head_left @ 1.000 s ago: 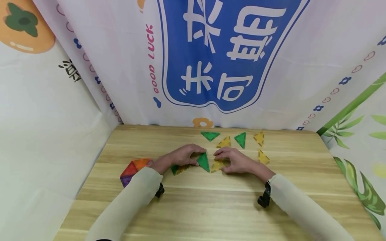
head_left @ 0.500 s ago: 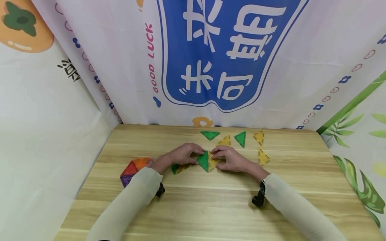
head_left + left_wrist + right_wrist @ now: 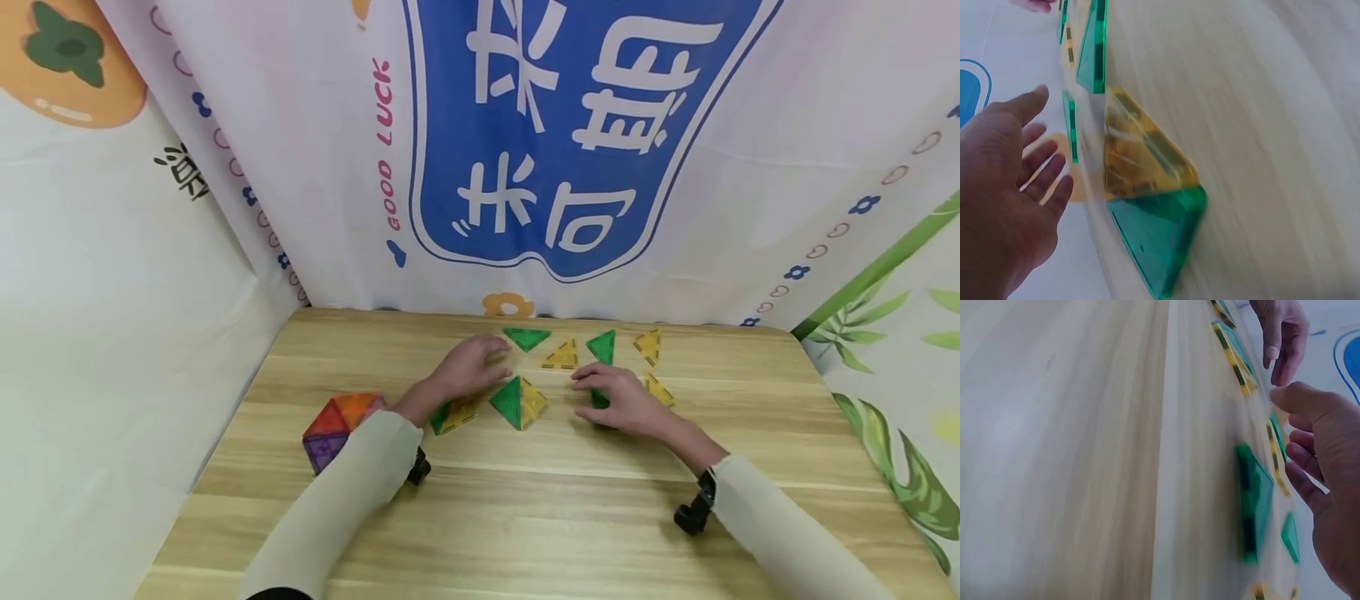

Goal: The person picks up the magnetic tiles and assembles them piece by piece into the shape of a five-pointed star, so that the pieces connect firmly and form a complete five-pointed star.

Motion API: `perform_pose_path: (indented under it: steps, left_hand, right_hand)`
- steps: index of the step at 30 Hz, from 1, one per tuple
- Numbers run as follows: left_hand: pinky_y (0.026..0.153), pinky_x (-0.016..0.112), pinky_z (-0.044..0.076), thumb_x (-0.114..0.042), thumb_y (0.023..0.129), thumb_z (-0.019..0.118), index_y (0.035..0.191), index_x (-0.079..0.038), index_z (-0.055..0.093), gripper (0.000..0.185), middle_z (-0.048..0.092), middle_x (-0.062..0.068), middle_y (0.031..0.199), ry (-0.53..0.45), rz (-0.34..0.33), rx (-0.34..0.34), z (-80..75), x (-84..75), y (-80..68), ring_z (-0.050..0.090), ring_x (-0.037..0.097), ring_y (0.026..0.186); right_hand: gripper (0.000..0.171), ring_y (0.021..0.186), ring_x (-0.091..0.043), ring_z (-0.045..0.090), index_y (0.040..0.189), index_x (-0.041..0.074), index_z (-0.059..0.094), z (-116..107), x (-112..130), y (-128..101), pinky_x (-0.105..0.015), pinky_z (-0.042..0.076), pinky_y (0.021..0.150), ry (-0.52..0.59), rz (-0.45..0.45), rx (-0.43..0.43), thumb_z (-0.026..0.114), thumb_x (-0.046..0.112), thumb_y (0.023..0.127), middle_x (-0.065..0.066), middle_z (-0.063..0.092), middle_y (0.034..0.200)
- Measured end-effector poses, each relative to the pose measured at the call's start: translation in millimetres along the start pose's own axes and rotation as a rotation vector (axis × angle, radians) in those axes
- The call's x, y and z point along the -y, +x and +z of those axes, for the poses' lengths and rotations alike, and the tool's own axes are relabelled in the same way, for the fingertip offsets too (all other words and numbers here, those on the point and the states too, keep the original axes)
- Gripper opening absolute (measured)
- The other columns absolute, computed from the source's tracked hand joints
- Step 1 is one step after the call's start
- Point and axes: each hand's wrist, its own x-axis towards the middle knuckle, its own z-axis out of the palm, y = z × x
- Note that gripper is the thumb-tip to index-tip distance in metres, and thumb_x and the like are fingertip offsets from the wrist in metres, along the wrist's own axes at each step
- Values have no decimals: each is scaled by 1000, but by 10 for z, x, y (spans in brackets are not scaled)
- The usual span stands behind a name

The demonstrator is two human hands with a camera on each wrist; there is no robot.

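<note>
A green triangle tile joined edge to edge with a yellow one [image 3: 519,402] lies at the middle of the wooden table [image 3: 525,517], with no hand on it. My left hand [image 3: 468,367] hovers behind it, fingers straight [image 3: 1004,187], near a loose green triangle [image 3: 525,337]. To the right, my right hand [image 3: 618,398] has its fingers loosely curled [image 3: 1322,444] above another green tile [image 3: 599,400] [image 3: 1254,500], and I see no grip on it. A second green-and-yellow piece [image 3: 450,414] [image 3: 1147,206] sits by my left wrist.
Loose tiles lie along the back: a yellow triangle [image 3: 561,356], a green one [image 3: 602,346], and two yellow ones [image 3: 647,344] [image 3: 660,389]. A red, orange and purple tile shape [image 3: 337,425] sits at the left. Printed cloth walls close the table's back and sides.
Both hands let go of the middle green and yellow tiles, which now lie joined. The left hand moved back toward the far green triangle; the right hand moved right.
</note>
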Motion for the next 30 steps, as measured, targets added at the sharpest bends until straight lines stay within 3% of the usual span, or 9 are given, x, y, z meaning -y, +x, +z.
perform_pose_path:
  steps: [5, 10, 15, 19, 24, 30]
  left_hand:
    - [117, 47, 46, -32, 100, 76, 143, -3, 64, 54, 61, 14, 150, 49, -91, -88, 48, -84, 123, 57, 33, 140]
    - [117, 49, 46, -37, 99, 76, 149, -5, 60, 62, 58, 14, 153, 63, -175, -118, 116, -106, 215, 54, 34, 142]
    - [120, 48, 43, -44, 98, 75, 155, -9, 54, 70, 53, 11, 158, 79, -260, -97, 198, -93, 307, 49, 32, 146]
    - [119, 48, 44, -47, 98, 75, 156, -11, 53, 71, 50, 9, 161, 90, -276, -87, 234, -95, 380, 48, 31, 147]
    - [117, 50, 46, -50, 96, 76, 154, -13, 56, 71, 48, 9, 162, 99, -315, -105, 232, -102, 444, 47, 31, 148]
    - [118, 50, 44, -53, 96, 76, 155, -13, 55, 74, 45, 9, 164, 97, -369, -90, 255, -92, 492, 42, 30, 151]
  right_hand:
    - [35, 111, -33, 71, 112, 0, 80, -214, -53, -229, -52, 61, 90, -49, 90, -87, 91, 15, 84, -15, 73, 121]
    - [39, 111, -38, 71, 111, -2, 80, -338, -158, -453, -57, 60, 90, -100, 189, -168, 94, 18, 81, -16, 74, 118]
    - [43, 114, -44, 68, 114, -4, 78, -360, -253, -658, -61, 57, 92, -129, 288, -192, 93, 19, 81, -21, 72, 120]
    - [47, 114, -46, 64, 116, -7, 76, -339, -275, -787, -63, 54, 94, -158, 342, -218, 93, 19, 81, -24, 67, 124]
    - [49, 114, -46, 62, 116, -10, 75, -301, -289, -844, -63, 51, 96, -194, 355, -265, 93, 18, 80, -26, 66, 122]
    - [52, 112, -46, 63, 117, -9, 75, -263, -288, -865, -64, 52, 94, -200, 411, -253, 93, 25, 81, -26, 68, 120]
